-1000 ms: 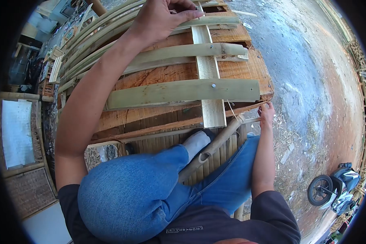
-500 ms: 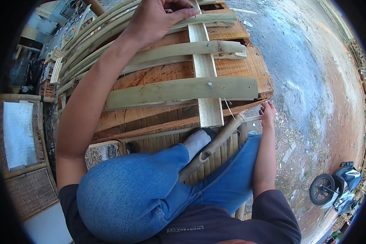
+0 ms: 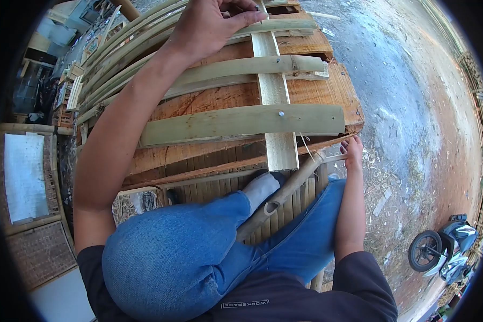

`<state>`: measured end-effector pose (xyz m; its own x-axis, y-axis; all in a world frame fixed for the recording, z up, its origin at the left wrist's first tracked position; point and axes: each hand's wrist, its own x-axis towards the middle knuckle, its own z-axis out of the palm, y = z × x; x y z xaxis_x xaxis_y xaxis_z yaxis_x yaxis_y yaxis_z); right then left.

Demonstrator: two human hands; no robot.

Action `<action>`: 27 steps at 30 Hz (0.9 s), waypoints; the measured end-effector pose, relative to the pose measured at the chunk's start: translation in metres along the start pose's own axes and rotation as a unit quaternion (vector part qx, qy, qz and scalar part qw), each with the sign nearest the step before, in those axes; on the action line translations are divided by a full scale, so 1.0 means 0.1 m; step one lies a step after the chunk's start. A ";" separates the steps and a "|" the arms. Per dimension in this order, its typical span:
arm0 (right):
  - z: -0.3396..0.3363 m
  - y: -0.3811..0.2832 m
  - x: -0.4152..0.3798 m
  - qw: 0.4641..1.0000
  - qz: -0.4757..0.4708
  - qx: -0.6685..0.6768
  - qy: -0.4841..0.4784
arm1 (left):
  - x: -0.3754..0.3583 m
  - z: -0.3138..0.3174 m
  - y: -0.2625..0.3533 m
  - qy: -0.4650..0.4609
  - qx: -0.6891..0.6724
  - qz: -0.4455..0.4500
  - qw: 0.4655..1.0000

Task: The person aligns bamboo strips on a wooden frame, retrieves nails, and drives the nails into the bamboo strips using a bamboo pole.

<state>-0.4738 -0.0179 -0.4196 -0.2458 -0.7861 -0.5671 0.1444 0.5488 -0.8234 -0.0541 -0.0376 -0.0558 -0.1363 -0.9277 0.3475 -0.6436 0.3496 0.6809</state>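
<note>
My left hand (image 3: 212, 27) is closed at the top of the view, its thumb and fingertips pinching a small nail (image 3: 258, 8) over the bamboo slats. Beneath it a pale flat bamboo strip (image 3: 274, 88) runs crosswise. It passes under the green slats, among them a wide near slat (image 3: 241, 122) and a second slat (image 3: 247, 65), each with a nail head where they cross. My right hand (image 3: 353, 150), low at the right beside the wood's corner, is closed around a pale wooden handle (image 3: 335, 158). The handle's other end is hidden behind a bamboo pole.
Thick brown wood (image 3: 209, 102) lies under the slats. A round bamboo pole (image 3: 284, 190) slants between it and my jeans-covered legs, above a slatted bamboo seat (image 3: 273, 220). A woven panel (image 3: 40, 249) stands at left. A motorbike (image 3: 445, 247) is parked on the ground at right.
The slats and the crosswise strip have shifted slightly to the right and toward me, with my left hand moving along. My right hand has stayed almost in place, still on the handle.
</note>
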 end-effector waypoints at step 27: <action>0.07 -0.07 -0.14 0.994 -0.007 -0.075 -0.075 | 0.02 0.01 -0.01 0.002 -0.007 0.021 1.000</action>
<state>-0.4645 -0.0122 -0.4059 -0.0996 -0.8208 -0.5624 -0.0048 0.5656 -0.8246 -0.0549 -0.0397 -0.0564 -0.1599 -0.9119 0.3780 -0.6263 0.3897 0.6752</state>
